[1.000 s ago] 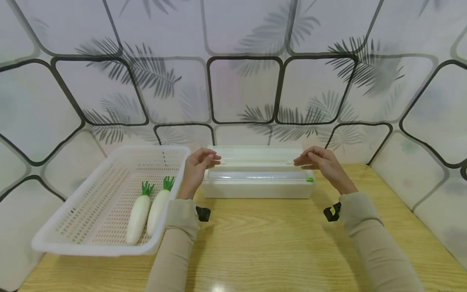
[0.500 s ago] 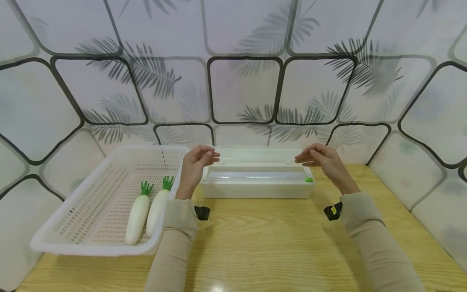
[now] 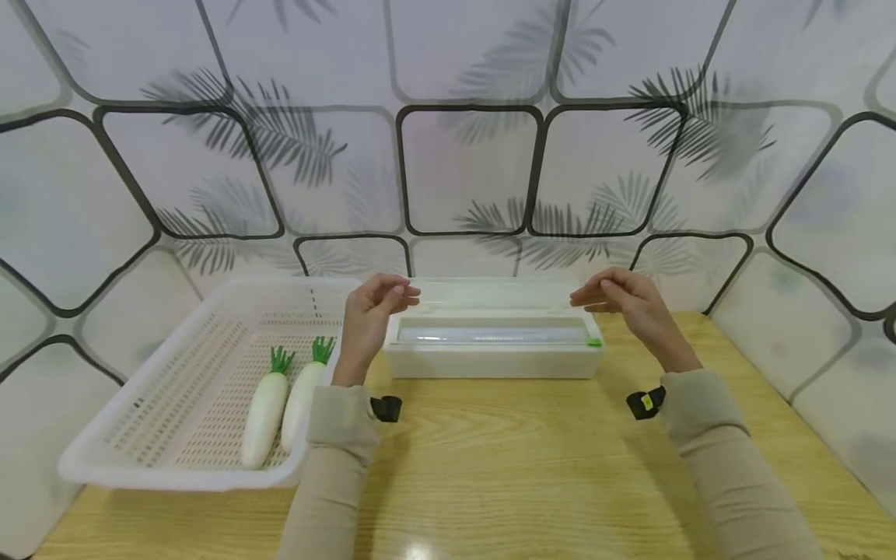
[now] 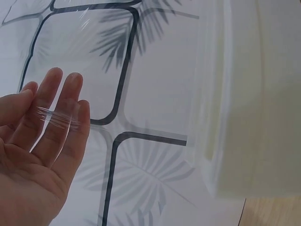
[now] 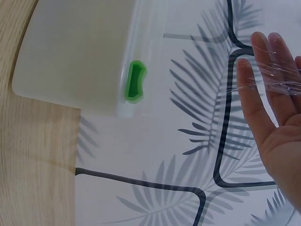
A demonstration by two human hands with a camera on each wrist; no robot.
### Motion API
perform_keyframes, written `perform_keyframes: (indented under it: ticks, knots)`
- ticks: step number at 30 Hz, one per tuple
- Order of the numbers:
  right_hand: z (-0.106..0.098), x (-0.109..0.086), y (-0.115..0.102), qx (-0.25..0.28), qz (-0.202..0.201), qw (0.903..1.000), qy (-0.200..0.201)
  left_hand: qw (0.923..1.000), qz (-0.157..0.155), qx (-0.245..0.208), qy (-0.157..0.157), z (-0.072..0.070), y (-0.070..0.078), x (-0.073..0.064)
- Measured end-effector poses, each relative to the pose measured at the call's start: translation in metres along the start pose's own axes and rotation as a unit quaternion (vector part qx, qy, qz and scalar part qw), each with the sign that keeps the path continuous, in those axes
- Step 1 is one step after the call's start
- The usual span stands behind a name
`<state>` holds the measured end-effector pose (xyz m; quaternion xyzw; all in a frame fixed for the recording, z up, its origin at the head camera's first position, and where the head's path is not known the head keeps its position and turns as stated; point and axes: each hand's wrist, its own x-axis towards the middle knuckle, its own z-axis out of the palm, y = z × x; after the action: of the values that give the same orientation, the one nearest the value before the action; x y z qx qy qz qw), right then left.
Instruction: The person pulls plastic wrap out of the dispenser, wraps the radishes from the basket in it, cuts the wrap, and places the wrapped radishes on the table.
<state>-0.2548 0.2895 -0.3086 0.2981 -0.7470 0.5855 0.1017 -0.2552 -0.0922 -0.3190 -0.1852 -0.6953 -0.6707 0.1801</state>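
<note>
My left hand (image 3: 367, 323) pinches one side of a sheet of clear cling film between thumb and forefinger; in the left wrist view the gathered film (image 4: 59, 117) crosses the other, fairly straight fingers. On the opposite side my right hand (image 3: 644, 317) pinches the film too, and its bunched film (image 5: 282, 87) shows over the fingers in the right wrist view. Both hands are raised above a white cling film dispenser (image 3: 493, 365) with its lid (image 3: 493, 294) up. The film roll (image 3: 490, 335) lies inside. A green slide cutter (image 3: 593, 342) sits at the dispenser's right end.
On the left stands a white perforated basket (image 3: 175, 480) with two white radishes (image 3: 266, 420) with green tops inside. The wooden table (image 3: 504, 467) extends in front of the dispenser. A patterned wall covering (image 3: 469, 171) rises behind it.
Both hands have risen slightly and drawn a little farther apart, still pinching the film. The dispenser, basket and radishes have stayed in place.
</note>
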Motion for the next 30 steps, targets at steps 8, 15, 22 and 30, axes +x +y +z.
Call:
perform_keyframes:
  ticks: [8, 15, 22, 30]
  knots:
    - [0.000, 0.005, -0.008, -0.001, -0.012, 0.9999, 0.000, 0.9996, 0.020, -0.017, 0.015, -0.002, 0.010, -0.001]
    - [-0.001, 0.001, -0.013, -0.012, -0.009, 0.9998, 0.016, 0.9994, 0.024, -0.022, 0.011, 0.002, 0.016, -0.001]
    - [-0.002, 0.000, -0.019, 0.010, -0.013, 0.9997, 0.017, 0.9991, 0.038, -0.017, 0.013, 0.002, 0.021, -0.003]
    - [-0.004, 0.003, -0.024, 0.007, -0.032, 0.9993, 0.021, 0.9989, 0.044, -0.007, 0.010, 0.000, 0.031, -0.003]
